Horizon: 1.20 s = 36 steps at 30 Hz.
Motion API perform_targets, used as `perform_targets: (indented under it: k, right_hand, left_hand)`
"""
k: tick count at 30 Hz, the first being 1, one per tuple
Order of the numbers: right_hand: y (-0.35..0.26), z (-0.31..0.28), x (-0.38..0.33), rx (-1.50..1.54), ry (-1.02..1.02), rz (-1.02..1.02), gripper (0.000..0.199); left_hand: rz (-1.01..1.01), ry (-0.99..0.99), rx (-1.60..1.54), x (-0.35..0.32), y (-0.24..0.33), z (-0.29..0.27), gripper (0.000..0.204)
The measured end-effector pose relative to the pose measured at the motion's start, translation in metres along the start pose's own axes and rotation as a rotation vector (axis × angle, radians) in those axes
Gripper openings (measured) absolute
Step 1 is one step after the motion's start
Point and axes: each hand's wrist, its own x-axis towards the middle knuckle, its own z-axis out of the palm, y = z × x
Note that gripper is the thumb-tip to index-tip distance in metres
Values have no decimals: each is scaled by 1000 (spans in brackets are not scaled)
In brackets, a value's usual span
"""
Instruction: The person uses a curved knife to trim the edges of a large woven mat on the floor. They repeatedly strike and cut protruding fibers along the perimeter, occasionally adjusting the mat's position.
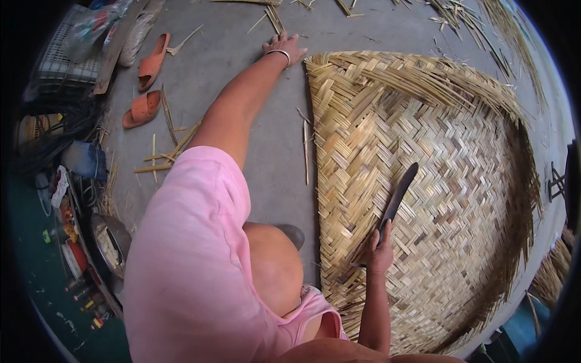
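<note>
My left hand (285, 48), with a bracelet (279, 54) at its wrist, reaches far forward to the grey floor. Its fingers are spread beside the near end of a split strip (274, 19); whether they touch it I cannot tell. In my right hand (381, 251) is the handle of a long dark-bladed knife (399, 193), its blade slanting up and away to the right. Beneath the knife lies a large woven mat (423, 175) of yellowish split strips in a zigzag pattern. Loose strip ends (417, 85) are bent over along its far edge.
Two orange sandals (154, 60) lie at the far left, near a pale plastic crate (69, 66). More loose strips (169, 160) are scattered beside my left arm and at the far right. A metal bowl (109, 245) and assorted small items stand at the left edge.
</note>
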Motion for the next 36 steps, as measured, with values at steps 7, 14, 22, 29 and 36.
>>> perform_targets:
  k: [7,14,22,29,36]
  right_hand:
    - [-14,1,0,-23,-9,74,55]
    - [3,17,1,-25,96,-19,56]
    - [-2,11,4,-102,49,-36,58]
    - [2,21,1,-43,131,-48,58]
    - [-4,12,-1,-83,58,7,56]
  left_hand:
    - [122,250,-36,9,-43,10,51]
    - [-60,602,10,137,-70,41,47]
    - [377,-182,896,165,-115,32,40]
    - [-77,276,-157,-34,-141,36,34]
    - [-228,147,-352,-87,-133,28,53]
